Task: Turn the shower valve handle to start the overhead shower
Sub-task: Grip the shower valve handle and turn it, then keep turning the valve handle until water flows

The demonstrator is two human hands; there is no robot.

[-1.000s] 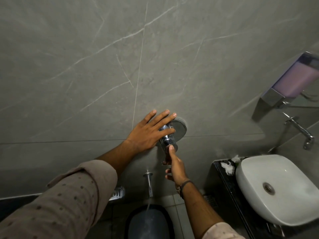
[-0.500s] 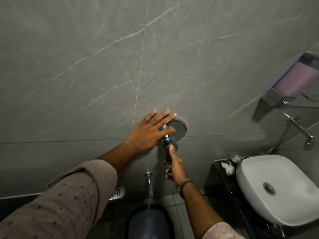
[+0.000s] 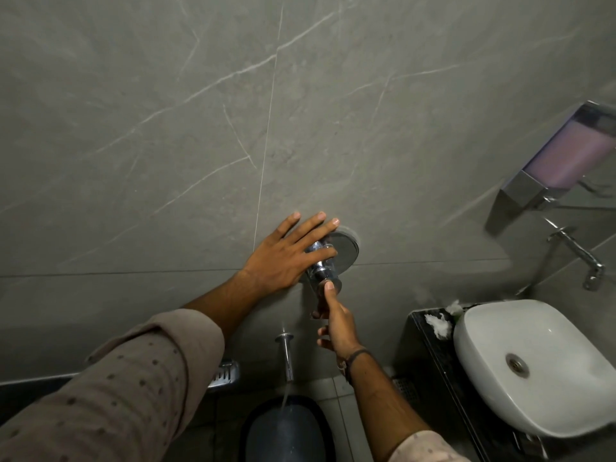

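The chrome shower valve handle [image 3: 322, 271] sticks out from a round chrome plate [image 3: 348, 248] on the grey marbled wall. My left hand [image 3: 283, 258] lies flat against the wall just left of the valve. Its fingers are spread, and one rests across the handle's upper part. My right hand [image 3: 336, 323] comes up from below, with the thumb tip on the handle's round end. Another finger seems to reach up behind the handle; the others are curled. The overhead shower is out of view.
Below the valve, a chrome spout [image 3: 287, 356] runs a thin stream into a dark bucket [image 3: 283, 431]. At the right are a white basin [image 3: 533, 371] on a black counter, a wall tap [image 3: 578, 253] and a soap dispenser [image 3: 563, 158]. A metal soap rack [image 3: 225, 375] is at lower left.
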